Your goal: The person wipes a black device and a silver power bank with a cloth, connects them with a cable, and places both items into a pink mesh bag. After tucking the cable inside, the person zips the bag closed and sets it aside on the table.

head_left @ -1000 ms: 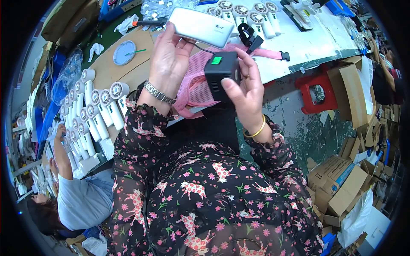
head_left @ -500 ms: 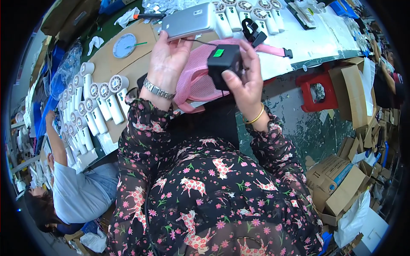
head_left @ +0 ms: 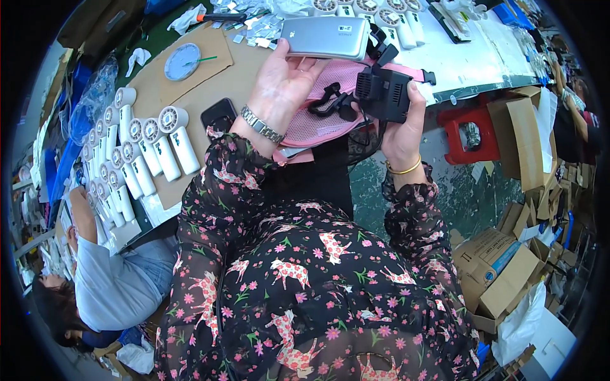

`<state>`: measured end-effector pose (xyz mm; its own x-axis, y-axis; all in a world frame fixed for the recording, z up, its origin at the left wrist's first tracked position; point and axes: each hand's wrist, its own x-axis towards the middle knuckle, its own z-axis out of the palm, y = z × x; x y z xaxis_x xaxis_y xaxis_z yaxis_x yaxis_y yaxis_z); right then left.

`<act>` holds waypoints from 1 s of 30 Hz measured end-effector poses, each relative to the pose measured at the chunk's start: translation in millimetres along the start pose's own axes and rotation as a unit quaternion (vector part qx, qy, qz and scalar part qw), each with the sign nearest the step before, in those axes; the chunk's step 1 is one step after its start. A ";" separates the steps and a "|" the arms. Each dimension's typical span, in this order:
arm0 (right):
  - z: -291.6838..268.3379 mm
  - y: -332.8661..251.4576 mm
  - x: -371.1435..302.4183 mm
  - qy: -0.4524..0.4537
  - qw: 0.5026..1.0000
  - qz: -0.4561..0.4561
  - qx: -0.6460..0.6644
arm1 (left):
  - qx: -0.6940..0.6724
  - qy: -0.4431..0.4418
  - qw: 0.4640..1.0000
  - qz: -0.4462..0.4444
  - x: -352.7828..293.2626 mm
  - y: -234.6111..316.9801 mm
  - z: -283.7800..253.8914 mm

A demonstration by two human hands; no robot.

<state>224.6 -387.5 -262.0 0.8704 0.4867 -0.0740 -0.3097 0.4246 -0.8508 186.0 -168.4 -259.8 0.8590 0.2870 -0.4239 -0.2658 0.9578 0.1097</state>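
Note:
My left hand [head_left: 284, 86], palm up, grips a flat silver case [head_left: 323, 37] with rounded edges that looks like a power bank. In my right hand [head_left: 405, 134] is a black boxy device [head_left: 384, 94] with vent slots, a cable trailing below it. Beneath both hands lies a pink mesh item with a strap [head_left: 312, 132], partly covered by them. Black clip-like parts [head_left: 332, 101] lie over the mesh beside the device. A black phone [head_left: 220, 115] rests by my left wrist.
White handheld fans [head_left: 166, 152] stand in rows on the left, with more fans [head_left: 387, 19] at the back. A round lid [head_left: 182, 61] lies on cardboard [head_left: 213, 57]. A red stool [head_left: 469, 136] and cardboard boxes [head_left: 502, 267] are at right. Another person [head_left: 121, 279] works at left.
Both hands have moved right with the silver case and black device. The device has turned, now showing its vents instead of a green sticker. Black clip parts and the phone have come into view.

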 end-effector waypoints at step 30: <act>25.4 37.6 -64.6 -0.226 0.926 0.279 0.115 | 0.115 0.046 0.992 0.004 -119.8 55.7 -51.6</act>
<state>147.0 -383.6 -276.0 0.3177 0.9268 -0.2002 -0.7817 0.1365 -0.6085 45.7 -150.4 -249.3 0.8106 0.3020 -0.5017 -0.1570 0.9375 0.3106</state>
